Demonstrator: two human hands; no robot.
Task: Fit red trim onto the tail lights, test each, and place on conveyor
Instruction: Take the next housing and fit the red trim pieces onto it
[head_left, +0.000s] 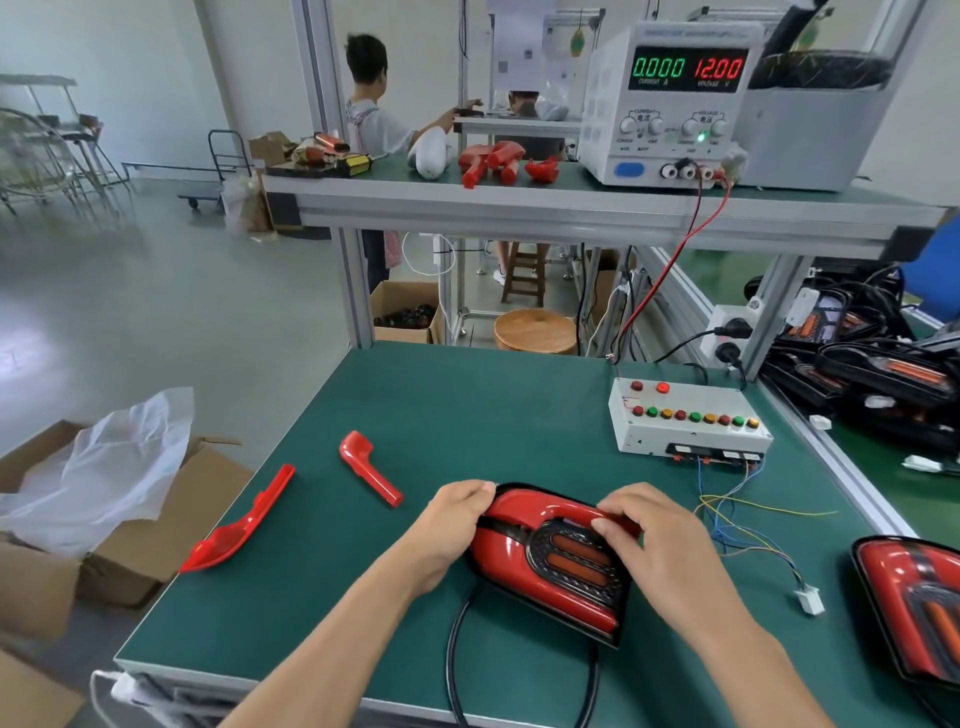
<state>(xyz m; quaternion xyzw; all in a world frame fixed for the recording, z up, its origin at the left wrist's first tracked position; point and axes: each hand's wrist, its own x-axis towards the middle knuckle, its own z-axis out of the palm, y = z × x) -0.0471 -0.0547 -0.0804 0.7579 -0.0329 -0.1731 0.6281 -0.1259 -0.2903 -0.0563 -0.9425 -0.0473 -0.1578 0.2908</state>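
A black tail light (558, 564) with red trim lies on the green table (467, 410) in front of me. My left hand (457, 519) grips its upper left end, fingers curled over the red trim. My right hand (654, 535) presses on the trim's upper right part with curled fingers. Its black cable (457, 644) loops toward the table's near edge. Two loose red trim pieces lie to the left: a short one (370, 467) and a long curved one (241, 525). Another trimmed tail light (914, 608) sits at the right edge.
A white test box (685, 421) with coloured buttons stands at the back right, its wires ending in a white plug (809, 600). A power supply (670, 104) reading 12.00 V sits on the upper shelf. Several black tail lights (872, 364) lie on the conveyor at right. Cardboard boxes (156, 525) stand left.
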